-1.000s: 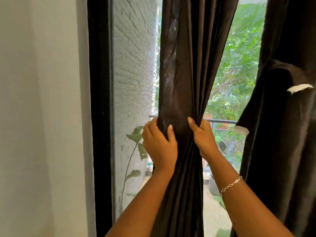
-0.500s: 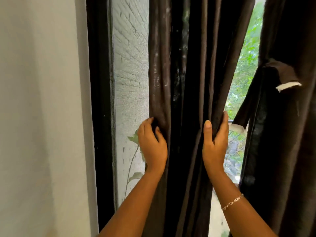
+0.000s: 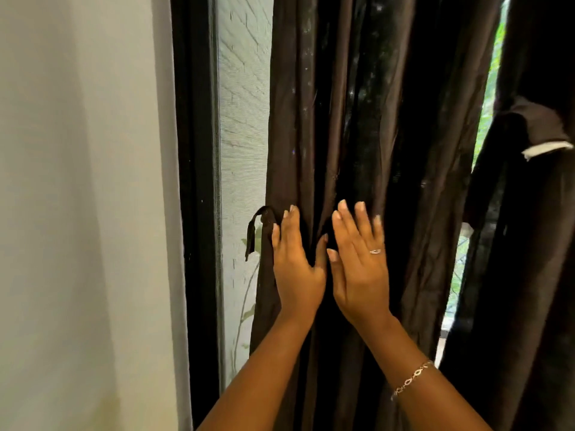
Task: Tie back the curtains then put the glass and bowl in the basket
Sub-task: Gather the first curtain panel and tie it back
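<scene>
Curtain (image 3: 357,119), dark brown, hanging with long axis vertical, folds running straight from top to bottom, between black frame (image 3: 196,213) and second curtain (image 3: 535,275) at right; bunched across most of the pane, with a strip of screen (image 3: 242,119) bare at its left edge and a sliver of green foliage (image 3: 494,73) at its right; left hand (image 3: 295,269) laid flat on the left folds, fingers straight and pointing up, thumb spread toward the right hand, grip released; short dark tie (image 3: 256,231) looped off the curtain's left edge, just beside the left forefinger, loose end drooping down; touching or not, cannot tell; right hand (image 3: 361,269) just beside the left, fingers straight, spread and pointing up, somewhat blurred, grip released, holding nothing; ring (image 3: 375,251) on one finger, bracelet (image 3: 410,379) on the wrist; second curtain also upright, with a dark band (image 3: 538,119) across its upper part and a white tag (image 3: 544,148) at the band's end; pale wall (image 3: 77,213) left of frame; faint leaves (image 3: 249,315) behind screen.
</scene>
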`<action>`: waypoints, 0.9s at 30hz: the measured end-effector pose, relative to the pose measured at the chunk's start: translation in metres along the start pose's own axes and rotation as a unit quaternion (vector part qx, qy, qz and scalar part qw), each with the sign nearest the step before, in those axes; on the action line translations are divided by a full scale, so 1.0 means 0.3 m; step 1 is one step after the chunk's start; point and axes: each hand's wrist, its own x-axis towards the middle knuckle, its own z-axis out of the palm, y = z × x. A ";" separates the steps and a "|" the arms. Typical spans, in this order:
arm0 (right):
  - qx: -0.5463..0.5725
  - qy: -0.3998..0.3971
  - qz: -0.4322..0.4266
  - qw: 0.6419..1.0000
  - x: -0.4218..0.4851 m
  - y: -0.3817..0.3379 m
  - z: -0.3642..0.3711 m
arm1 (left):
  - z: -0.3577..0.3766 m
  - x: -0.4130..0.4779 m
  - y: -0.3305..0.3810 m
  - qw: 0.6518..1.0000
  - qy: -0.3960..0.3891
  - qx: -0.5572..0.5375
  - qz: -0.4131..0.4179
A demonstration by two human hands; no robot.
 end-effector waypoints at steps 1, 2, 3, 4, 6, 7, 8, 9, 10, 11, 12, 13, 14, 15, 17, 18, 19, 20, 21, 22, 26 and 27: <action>0.049 -0.021 0.020 0.998 -0.005 -0.015 0.000 | -0.005 0.000 0.002 1.000 -0.012 -0.004 -0.004; 0.098 -0.042 0.055 0.993 -0.007 -0.030 0.000 | -0.010 0.002 0.004 1.000 -0.019 -0.009 -0.014; 0.141 -0.059 0.098 0.983 -0.006 -0.045 0.001 | -0.015 0.005 0.002 0.999 -0.019 -0.013 -0.026; 0.180 -0.070 0.141 0.971 -0.005 -0.057 0.004 | -0.019 0.010 -0.003 0.999 -0.017 -0.018 -0.035; 0.241 -0.078 0.221 0.942 0.000 -0.070 0.017 | -0.025 0.022 -0.015 0.999 -0.013 -0.027 -0.034; 0.261 -0.081 0.256 0.927 0.002 -0.071 0.023 | -0.029 0.025 -0.017 0.999 -0.012 -0.032 -0.028; 0.279 -0.086 0.291 0.911 0.006 -0.072 0.027 | -0.033 0.028 -0.018 0.999 -0.011 -0.040 -0.024; 0.296 -0.094 0.324 0.894 0.009 -0.073 0.030 | -0.036 0.031 -0.017 0.998 -0.012 -0.054 -0.030; 0.312 -0.105 0.350 0.877 0.011 -0.072 0.033 | -0.040 0.034 -0.011 0.996 -0.016 -0.073 -0.048; 0.324 -0.119 0.364 0.865 0.007 -0.071 0.037 | -0.044 0.038 -0.009 0.993 -0.023 -0.095 -0.072; 0.329 -0.136 0.367 0.860 0.001 -0.071 0.041 | -0.048 0.042 -0.008 0.988 -0.034 -0.114 -0.094; 0.333 -0.153 0.365 0.856 -0.010 -0.069 0.048 | -0.051 0.046 -0.009 0.984 -0.043 -0.132 -0.112; 0.339 -0.168 0.360 0.853 -0.019 -0.067 0.053 | -0.054 0.049 -0.011 0.980 -0.050 -0.144 -0.125; 0.343 -0.179 0.355 0.851 -0.030 -0.064 0.060 | -0.055 0.051 -0.014 0.978 -0.057 -0.151 -0.133; 0.342 -0.199 0.338 0.854 -0.050 -0.061 0.071 | -0.055 0.050 -0.017 0.971 -0.081 -0.168 -0.147; 0.339 -0.210 0.332 0.855 -0.058 -0.063 0.073 | -0.050 0.047 -0.016 0.966 -0.095 -0.181 -0.160; 0.333 -0.224 0.325 0.856 -0.061 -0.067 0.072 | -0.044 0.043 -0.013 0.962 -0.109 -0.181 -0.170; 0.329 -0.239 0.314 0.858 -0.060 -0.070 0.067 | -0.037 0.039 -0.010 0.965 -0.117 -0.164 -0.167; 0.322 -0.257 0.295 0.862 -0.059 -0.074 0.060 | -0.031 0.037 -0.008 0.974 -0.115 -0.130 -0.147; 0.303 -0.275 0.267 0.872 -0.058 -0.076 0.047 | -0.022 0.035 -0.009 0.982 -0.103 -0.099 -0.123; 0.065 -0.151 0.119 0.979 -0.042 -0.077 -0.040 | -0.010 0.038 -0.012 0.996 -0.041 -0.044 -0.073; 0.041 -0.077 0.096 0.992 -0.034 -0.079 -0.070 | -0.006 0.039 -0.013 0.996 -0.039 -0.037 -0.064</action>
